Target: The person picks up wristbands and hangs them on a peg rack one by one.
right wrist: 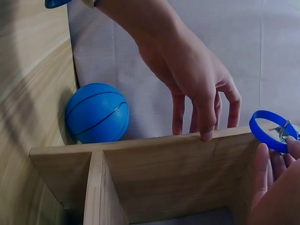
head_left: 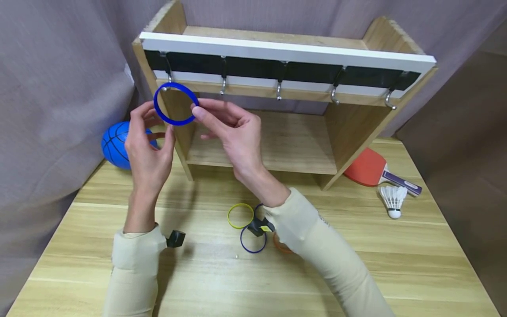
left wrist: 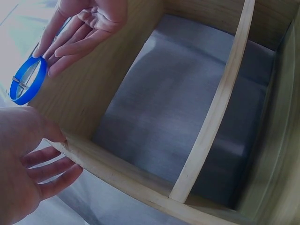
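A blue wristband-like ring (head_left: 174, 122) is pinched between the thumb and forefinger of my right hand (head_left: 242, 132). It is held up in front of the leftmost metal hook (head_left: 169, 72), whose tip shows through the ring; whether the two touch I cannot tell. My left hand (head_left: 149, 152) grips the front edge of the wooden shelf's left side panel (right wrist: 161, 143), thumb on one face and fingers behind it, as the right wrist view shows. In the left wrist view the ring (left wrist: 41, 77) is just above that hand.
Several hooks line the rack's black strip (head_left: 253, 67). A blue basketball (head_left: 116, 145) sits left of the shelf. On the table lie a yellow ring (head_left: 229, 218), a dark blue ring (head_left: 242, 244), an orange ring (head_left: 279, 246), a red paddle (head_left: 366, 167) and a shuttlecock (head_left: 393, 200).
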`<state>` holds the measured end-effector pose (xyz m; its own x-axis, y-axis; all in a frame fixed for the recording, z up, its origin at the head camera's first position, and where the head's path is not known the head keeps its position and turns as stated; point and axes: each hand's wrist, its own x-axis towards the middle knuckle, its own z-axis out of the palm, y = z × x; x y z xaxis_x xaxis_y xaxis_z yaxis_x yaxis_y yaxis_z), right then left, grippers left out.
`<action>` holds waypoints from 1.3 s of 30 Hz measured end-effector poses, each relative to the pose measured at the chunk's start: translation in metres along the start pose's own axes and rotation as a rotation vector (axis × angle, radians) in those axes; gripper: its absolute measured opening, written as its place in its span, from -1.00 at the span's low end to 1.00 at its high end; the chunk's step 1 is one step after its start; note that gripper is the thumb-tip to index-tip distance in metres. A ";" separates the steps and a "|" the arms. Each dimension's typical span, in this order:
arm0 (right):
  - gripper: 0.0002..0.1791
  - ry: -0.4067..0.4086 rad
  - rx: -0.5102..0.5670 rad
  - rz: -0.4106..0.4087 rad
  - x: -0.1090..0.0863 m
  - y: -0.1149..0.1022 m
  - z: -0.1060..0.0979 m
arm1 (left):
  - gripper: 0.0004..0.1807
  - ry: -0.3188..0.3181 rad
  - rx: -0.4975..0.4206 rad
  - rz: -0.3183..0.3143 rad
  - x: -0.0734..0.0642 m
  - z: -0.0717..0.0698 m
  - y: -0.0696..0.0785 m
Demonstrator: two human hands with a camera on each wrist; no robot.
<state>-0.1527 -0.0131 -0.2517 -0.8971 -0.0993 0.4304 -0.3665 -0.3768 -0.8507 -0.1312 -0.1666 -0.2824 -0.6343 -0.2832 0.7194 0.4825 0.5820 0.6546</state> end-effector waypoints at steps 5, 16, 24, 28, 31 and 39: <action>-0.73 -0.042 -0.023 -0.041 0.001 0.011 -0.012 | -0.57 -0.002 0.002 -0.006 0.000 0.001 0.001; -0.79 -0.154 -0.251 0.002 -0.030 -0.022 -0.084 | -0.58 -0.015 -0.014 0.057 0.000 0.005 0.000; -0.85 -0.443 -0.982 0.298 -0.087 -0.040 -0.172 | -0.58 0.001 0.010 0.068 0.000 0.003 0.000; -0.98 -0.552 -1.241 0.318 -0.109 -0.024 -0.200 | -0.58 0.013 -0.004 0.036 0.000 0.002 0.000; -0.93 -0.618 -1.323 0.353 -0.117 -0.012 -0.211 | -0.58 0.015 -0.012 0.022 0.000 0.002 -0.001; -0.80 -0.738 -1.272 0.469 -0.122 0.007 -0.219 | -0.59 0.022 0.004 0.040 -0.001 0.003 -0.002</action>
<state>-0.0997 0.1983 -0.3768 -0.8112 -0.5429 -0.2171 -0.4009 0.7867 -0.4695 -0.1331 -0.1656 -0.2852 -0.6009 -0.2768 0.7499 0.5045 0.5963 0.6244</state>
